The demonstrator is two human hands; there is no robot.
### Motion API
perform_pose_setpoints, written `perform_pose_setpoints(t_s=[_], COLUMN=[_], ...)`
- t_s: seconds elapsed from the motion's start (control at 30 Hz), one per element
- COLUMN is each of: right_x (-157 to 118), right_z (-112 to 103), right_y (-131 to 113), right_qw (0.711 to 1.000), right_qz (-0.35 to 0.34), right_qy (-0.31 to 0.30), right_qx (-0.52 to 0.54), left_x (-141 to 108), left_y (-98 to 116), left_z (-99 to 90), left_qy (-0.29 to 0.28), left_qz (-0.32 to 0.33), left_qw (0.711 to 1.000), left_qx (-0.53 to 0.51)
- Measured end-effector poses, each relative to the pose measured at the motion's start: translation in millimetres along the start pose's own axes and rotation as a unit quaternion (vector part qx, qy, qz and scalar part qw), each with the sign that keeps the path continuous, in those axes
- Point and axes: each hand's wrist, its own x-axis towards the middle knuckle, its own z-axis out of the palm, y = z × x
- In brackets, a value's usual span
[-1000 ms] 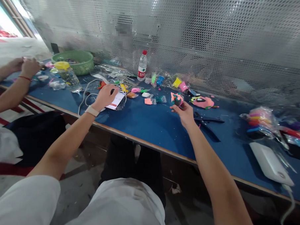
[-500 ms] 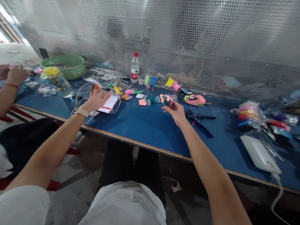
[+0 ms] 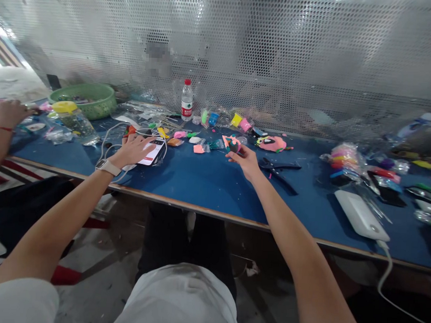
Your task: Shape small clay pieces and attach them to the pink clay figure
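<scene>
My left hand [image 3: 132, 149] lies over the left part of a phone [image 3: 153, 153] with a lit screen, its fingers stretched out and apart. A white cable [image 3: 102, 149] loops around that phone. Between the fingertips of my right hand [image 3: 247, 162] is a small modelling clay piece [image 3: 232, 143] in pink and teal, held just above the table. To its right lies a larger pink clay figure [image 3: 273, 144] with black, white and yellow parts. Black-handled pliers [image 3: 279, 173] rest close to my right wrist. An opened packet with pink clay [image 3: 199, 149] lies between my hands.
A water bottle [image 3: 186, 103] stands by the perforated metal panel [image 3: 220, 47]. At left are a green basin [image 3: 107, 102], a yellow-lidded jug [image 3: 76, 122] and a co-worker's hands [image 3: 8, 114]. Clay packets [image 3: 344, 160] and a white power bank [image 3: 361, 215] lie at right.
The view has shifted slightly, so the table's contents sit further left. The phone's screen shows a different page. My right hand still holds the clay piece.
</scene>
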Motion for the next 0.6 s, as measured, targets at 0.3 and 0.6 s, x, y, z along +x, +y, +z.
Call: perform_pose_setpoints(t_s=[0.3,0.6], right_x=[-1,-2], right_z=[2,1], right_y=[-1,-1], right_qw=[1.0,1.0], right_qz=[0.006,0.01], right_qy=[0.005,0.0], right_qx=[-0.001,0.003], left_x=[-8,-17], left_y=[9,27], left_z=[-0.9,-7.1], left_qy=[-0.026,-0.015], left_qz=[-0.022,-0.024], left_qw=[0.999,0.998], left_qx=[0.033,0.051])
